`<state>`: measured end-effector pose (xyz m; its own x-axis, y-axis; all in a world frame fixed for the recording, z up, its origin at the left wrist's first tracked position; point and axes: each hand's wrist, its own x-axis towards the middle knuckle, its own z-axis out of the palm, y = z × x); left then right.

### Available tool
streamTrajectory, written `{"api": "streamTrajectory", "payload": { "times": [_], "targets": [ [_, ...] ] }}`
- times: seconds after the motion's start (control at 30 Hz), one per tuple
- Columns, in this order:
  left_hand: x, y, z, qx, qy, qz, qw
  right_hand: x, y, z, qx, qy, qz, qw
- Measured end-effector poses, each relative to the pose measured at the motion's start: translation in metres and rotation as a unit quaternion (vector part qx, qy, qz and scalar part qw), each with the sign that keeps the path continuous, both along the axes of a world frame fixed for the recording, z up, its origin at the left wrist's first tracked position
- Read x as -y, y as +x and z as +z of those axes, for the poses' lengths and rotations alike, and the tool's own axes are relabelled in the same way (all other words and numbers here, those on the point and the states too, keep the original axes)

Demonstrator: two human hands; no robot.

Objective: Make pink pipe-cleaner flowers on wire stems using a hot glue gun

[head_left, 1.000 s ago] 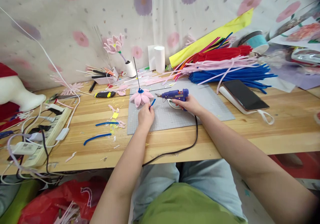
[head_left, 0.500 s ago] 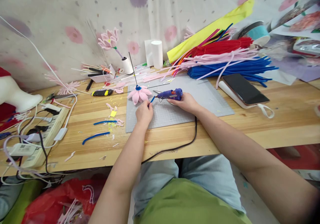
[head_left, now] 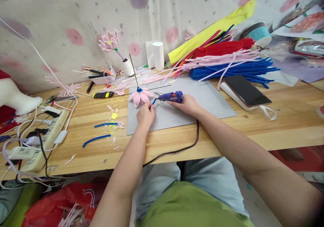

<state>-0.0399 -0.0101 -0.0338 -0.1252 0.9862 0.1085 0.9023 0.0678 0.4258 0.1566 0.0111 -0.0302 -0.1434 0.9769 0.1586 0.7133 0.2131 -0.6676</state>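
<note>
My left hand [head_left: 145,115] rests on the grey cutting mat [head_left: 202,102], fingers pinched round a short blue pipe-cleaner piece [head_left: 153,101]. My right hand [head_left: 187,104] grips a blue glue gun [head_left: 170,97] lying sideways, its nozzle pointing left and touching the tip of the blue piece. Just left of the nozzle sits a pink pipe-cleaner flower [head_left: 140,96] with a blue centre and a thin dark wire stem standing up from it. The glue gun's black cord [head_left: 177,149] trails off the table's front edge.
Bundles of blue [head_left: 235,70], red and pink pipe cleaners lie at the back right beside a phone [head_left: 246,90]. Two blue pieces [head_left: 96,139], scraps and a utility knife [head_left: 102,94] lie left of the mat. A power strip [head_left: 37,142] with cables sits at the far left.
The glue gun's nozzle has swung down and left until it meets the blue piece in my left hand. The camera view shifted slightly; the flower stays put.
</note>
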Motion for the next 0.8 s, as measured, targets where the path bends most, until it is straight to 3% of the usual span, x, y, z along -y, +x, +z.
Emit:
{"api": "streamTrajectory", "payload": {
  "times": [0.23,0.53,0.8],
  "targets": [
    [-0.0001,0.0006,0.0014,-0.003,-0.006,0.004,1.0,-0.0001,0.0006,0.0014,0.018,-0.006,-0.018,1.0],
    [0.0006,0.0005,0.0008,-0.009,0.0,0.002,1.0,-0.002,0.0011,-0.007,0.005,0.023,0.029,0.999],
    [0.0001,0.0001,0.0003,-0.002,0.006,-0.004,1.0,0.0006,0.0008,0.0008,0.026,0.003,-0.009,1.0]
  ]
}}
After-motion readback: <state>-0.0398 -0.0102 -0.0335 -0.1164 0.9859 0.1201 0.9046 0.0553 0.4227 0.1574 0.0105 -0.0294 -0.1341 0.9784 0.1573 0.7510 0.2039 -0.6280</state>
